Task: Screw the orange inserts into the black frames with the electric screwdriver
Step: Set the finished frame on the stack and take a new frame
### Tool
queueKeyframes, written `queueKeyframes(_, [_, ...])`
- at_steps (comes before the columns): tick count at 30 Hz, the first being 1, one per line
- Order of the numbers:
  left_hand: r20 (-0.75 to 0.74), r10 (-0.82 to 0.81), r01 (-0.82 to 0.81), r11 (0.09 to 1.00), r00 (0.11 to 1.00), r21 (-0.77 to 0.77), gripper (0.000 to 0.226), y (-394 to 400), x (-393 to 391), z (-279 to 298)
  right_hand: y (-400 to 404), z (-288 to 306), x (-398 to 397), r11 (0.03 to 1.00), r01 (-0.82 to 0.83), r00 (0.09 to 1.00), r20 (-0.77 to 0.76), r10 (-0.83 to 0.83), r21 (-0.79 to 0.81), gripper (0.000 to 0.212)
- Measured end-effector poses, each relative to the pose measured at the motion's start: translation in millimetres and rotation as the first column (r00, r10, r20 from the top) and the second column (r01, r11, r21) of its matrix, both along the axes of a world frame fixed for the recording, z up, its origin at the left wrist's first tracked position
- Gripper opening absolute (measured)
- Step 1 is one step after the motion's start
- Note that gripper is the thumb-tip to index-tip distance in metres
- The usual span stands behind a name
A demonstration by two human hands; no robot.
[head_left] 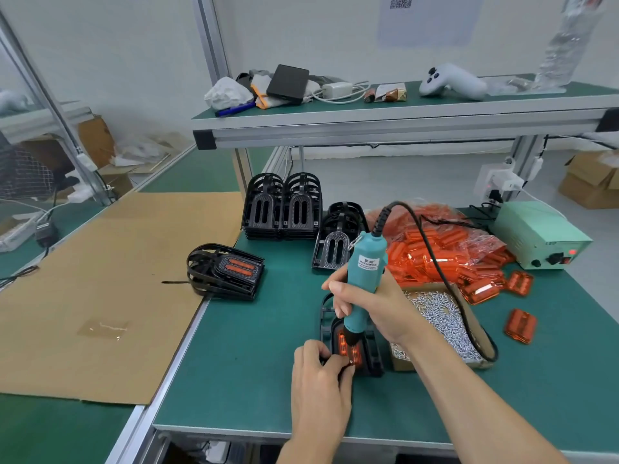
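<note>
Green tabletop (254, 380), near edge: right hand (371, 306) grips electric screwdriver (363, 283), left hand (321, 373) pinches black frame (371, 349) with orange insert (343, 343). Best keep the bit vertical, pressure light.

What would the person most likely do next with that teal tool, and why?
Probably press the electric screwdriver straight down and drive the screw. The right hand grips it upright with its tip on the orange insert seated in the black frame, while the left hand holds the frame's near edge steady. Whether a screw sits under the tip is hidden.
</note>
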State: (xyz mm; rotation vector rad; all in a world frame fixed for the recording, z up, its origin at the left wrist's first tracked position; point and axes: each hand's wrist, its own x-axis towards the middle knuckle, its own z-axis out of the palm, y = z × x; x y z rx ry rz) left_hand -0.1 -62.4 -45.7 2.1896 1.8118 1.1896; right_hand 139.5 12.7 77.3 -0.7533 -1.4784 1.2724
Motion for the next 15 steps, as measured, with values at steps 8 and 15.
queueKeyframes(8, [-0.025, 0.101, -0.103, 0.993, 0.995, -0.064, 0.048, 0.4, 11.9, 9.8, -2.7, 9.2, 39.2, 0.938, 0.147, 0.639, -0.694, -0.332, -0.313, 0.014])
queueKeyframes(15, [-0.222, 0.207, -0.271, 0.910, 0.953, -0.315, 0.091, 14.3, 44.3, 32.6, -29.1, -63.0, 86.7, 0.814, 0.179, 0.371, -0.728, -0.577, -0.553, 0.014])
